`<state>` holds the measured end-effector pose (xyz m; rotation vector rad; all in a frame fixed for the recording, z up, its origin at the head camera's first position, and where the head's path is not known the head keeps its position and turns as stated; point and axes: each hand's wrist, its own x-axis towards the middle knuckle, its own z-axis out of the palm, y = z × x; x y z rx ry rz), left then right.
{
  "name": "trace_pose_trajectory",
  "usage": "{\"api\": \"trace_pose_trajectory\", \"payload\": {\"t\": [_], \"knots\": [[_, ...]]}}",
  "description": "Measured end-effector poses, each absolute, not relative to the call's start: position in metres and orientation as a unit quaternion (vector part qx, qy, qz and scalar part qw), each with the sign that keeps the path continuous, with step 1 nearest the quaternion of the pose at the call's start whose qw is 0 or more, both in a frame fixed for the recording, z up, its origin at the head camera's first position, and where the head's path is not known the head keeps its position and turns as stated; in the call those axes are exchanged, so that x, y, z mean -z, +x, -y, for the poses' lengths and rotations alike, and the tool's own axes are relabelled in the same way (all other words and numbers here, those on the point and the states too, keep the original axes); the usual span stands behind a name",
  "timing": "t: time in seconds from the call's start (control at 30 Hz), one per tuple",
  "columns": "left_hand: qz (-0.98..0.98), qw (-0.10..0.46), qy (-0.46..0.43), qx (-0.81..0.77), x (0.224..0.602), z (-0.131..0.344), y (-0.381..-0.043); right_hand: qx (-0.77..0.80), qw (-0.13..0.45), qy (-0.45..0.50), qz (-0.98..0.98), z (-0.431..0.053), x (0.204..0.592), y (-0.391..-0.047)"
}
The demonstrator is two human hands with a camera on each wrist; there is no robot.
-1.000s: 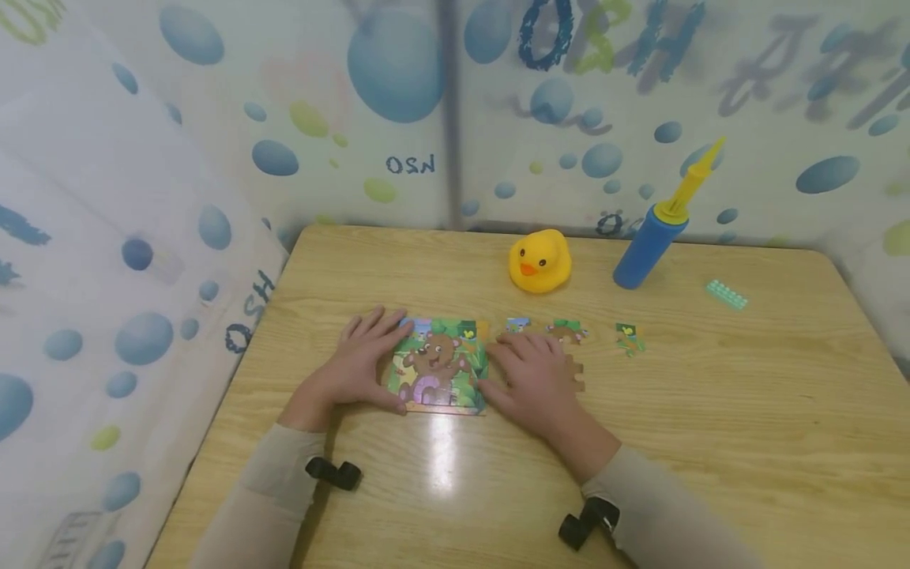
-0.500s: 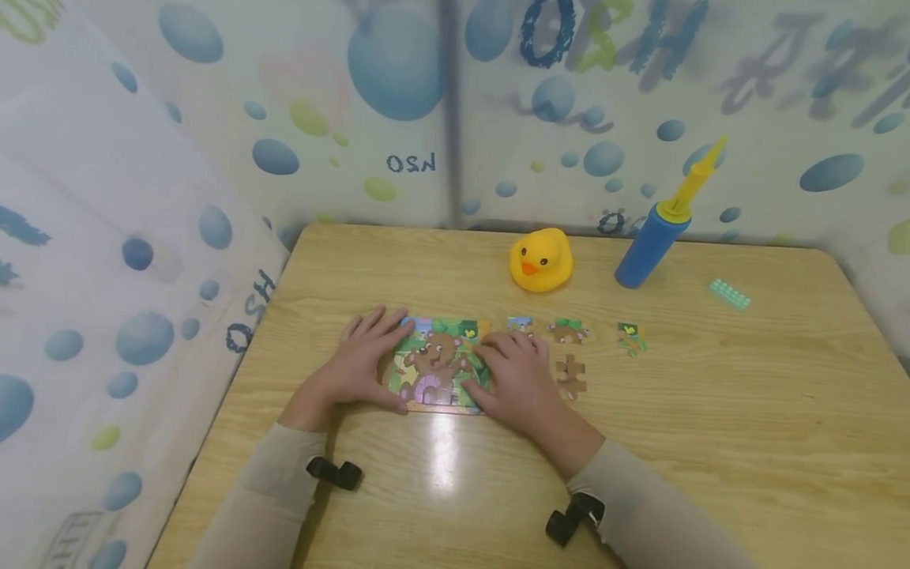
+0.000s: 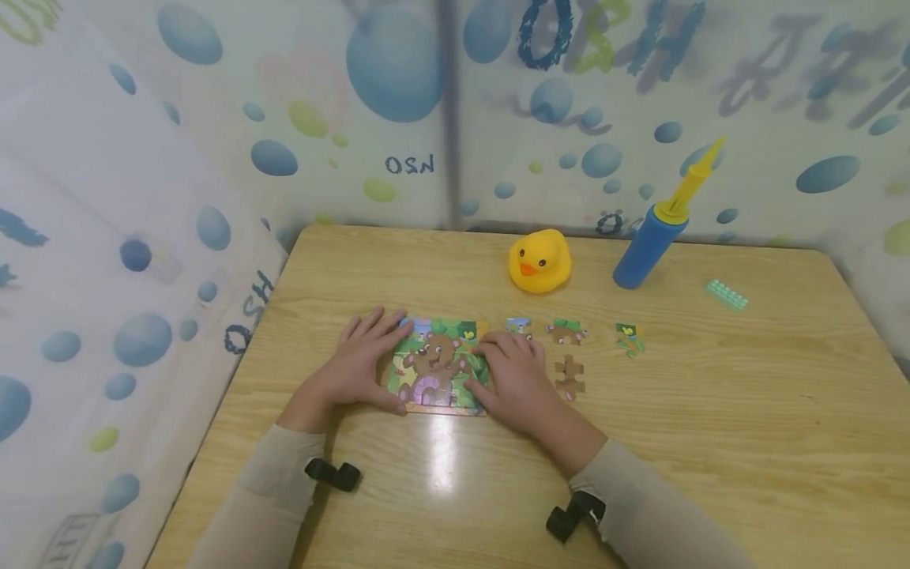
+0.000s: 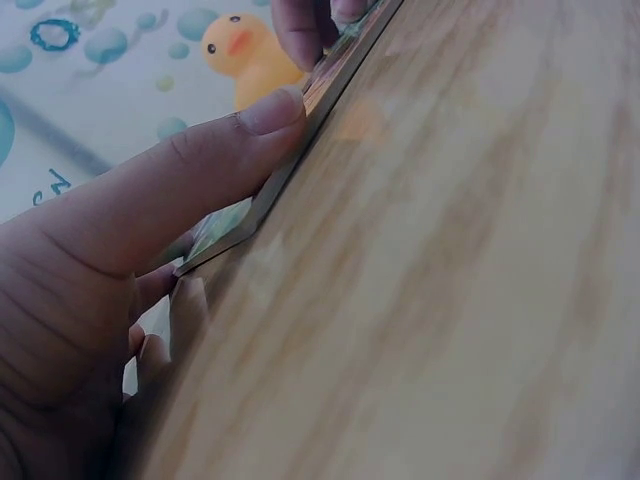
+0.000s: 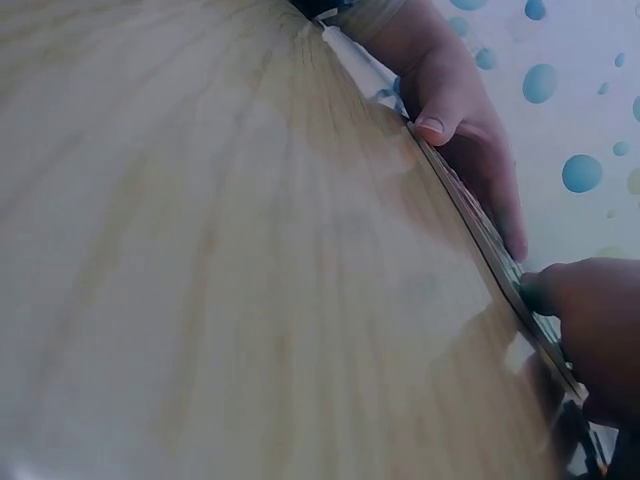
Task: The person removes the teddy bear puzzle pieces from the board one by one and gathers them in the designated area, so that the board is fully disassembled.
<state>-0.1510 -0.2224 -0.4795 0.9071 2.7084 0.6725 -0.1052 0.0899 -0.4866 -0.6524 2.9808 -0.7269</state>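
Note:
A jigsaw puzzle (image 3: 435, 365) with a bear picture lies flat on the table in the head view. My left hand (image 3: 361, 363) spreads along its left side. In the left wrist view, the left thumb (image 4: 225, 150) rests on the puzzle's near edge. Over the puzzle's right side lies my right hand (image 3: 513, 379), its fingertips and thumb touching the surface; whatever is under the fingers is hidden. To its right are loose pieces: a brown one (image 3: 569, 378), a bear-head one (image 3: 567, 332), a green one (image 3: 629, 338) and a blue one (image 3: 518, 325), partly covered by the hand.
A yellow rubber duck (image 3: 540, 261) sits behind the loose pieces. Right of it stands a blue hand pump (image 3: 648, 246) with a yellow nozzle. A mint toy brick (image 3: 727, 294) lies farther right on the wooden table (image 3: 739, 442). Patterned walls rise behind and to the left.
My right hand has shifted left onto the puzzle's right side, uncovering the brown piece. The left hand has stayed in place. Between half a second ago and now, little differs.

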Motion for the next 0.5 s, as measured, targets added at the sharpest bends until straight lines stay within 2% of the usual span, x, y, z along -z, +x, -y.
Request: {"api": "trace_pose_trajectory", "payload": {"t": [0.5], "knots": [[-0.919, 0.103, 0.306, -0.227, 0.4784, 0.2220, -0.1504, 0.254, 0.028, -0.201, -0.945, -0.0912, 0.4814, -0.1060]]}}
